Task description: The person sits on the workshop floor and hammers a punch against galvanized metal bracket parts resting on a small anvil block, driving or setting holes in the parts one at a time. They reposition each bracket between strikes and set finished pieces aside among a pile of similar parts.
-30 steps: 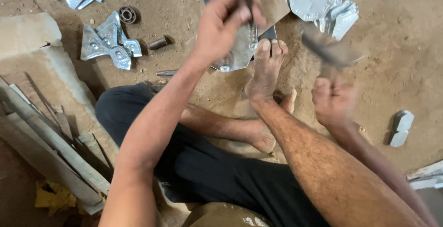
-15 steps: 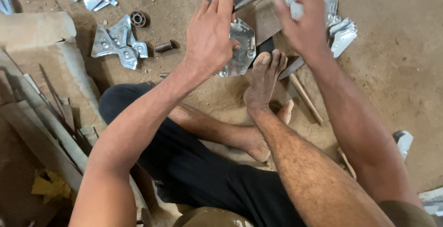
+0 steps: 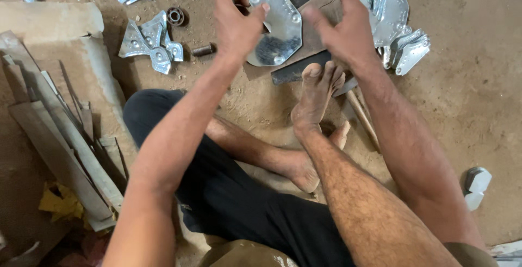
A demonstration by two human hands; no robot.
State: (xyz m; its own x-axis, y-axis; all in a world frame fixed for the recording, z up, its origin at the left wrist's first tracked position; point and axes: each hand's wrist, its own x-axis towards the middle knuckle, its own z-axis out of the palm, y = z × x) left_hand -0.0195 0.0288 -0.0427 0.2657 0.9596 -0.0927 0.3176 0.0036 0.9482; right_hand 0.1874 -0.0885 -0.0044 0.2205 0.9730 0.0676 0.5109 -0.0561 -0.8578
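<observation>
Black trousers [image 3: 239, 212] and a bare foot [image 3: 317, 90] lie nearest, the foot pressing a dark plate [image 3: 296, 70] on the dirt floor [image 3: 478, 98]. Beyond it, the left hand [image 3: 236, 20] grips a shiny octagonal metal plate [image 3: 277, 30] by its left edge, fingers clenched on it, as half a second ago. The right hand [image 3: 340, 25], earlier up by the pile of stamped metal pieces [image 3: 399, 25], has come back beside the plate, fingers spread and released, holding nothing.
</observation>
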